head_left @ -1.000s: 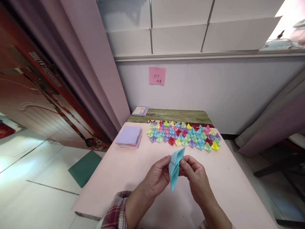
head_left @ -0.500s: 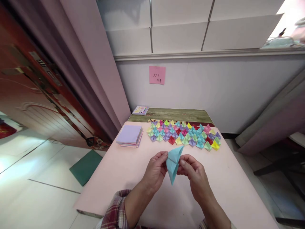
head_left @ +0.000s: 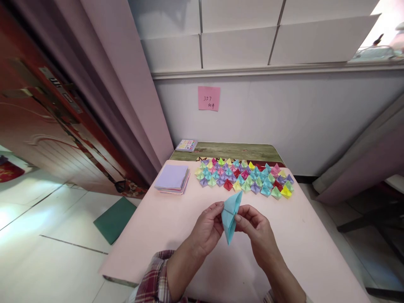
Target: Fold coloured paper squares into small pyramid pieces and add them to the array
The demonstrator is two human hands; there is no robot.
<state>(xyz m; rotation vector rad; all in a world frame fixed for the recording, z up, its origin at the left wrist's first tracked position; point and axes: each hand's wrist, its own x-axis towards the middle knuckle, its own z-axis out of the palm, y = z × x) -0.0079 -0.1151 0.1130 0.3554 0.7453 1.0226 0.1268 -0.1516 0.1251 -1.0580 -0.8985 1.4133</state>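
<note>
A folded light-blue paper piece stands upright above the pink table, pointed at top and bottom. My left hand pinches its left side at the middle crease. My right hand pinches the right side, fingers curled around it. Beyond my hands, several small folded paper shapes in many colours lie in rows on the table. A stack of square paper sheets with a lilac one on top sits at the table's far left.
A small colourful paper pack lies on a wooden surface behind the table. A pink note is stuck on the wall. A green sheet lies on the tiled floor at left, near a curtain and a red door.
The blue paper piece has been turned and shifted slightly between my fingers, and both hands have moved a little up and away from me.
</note>
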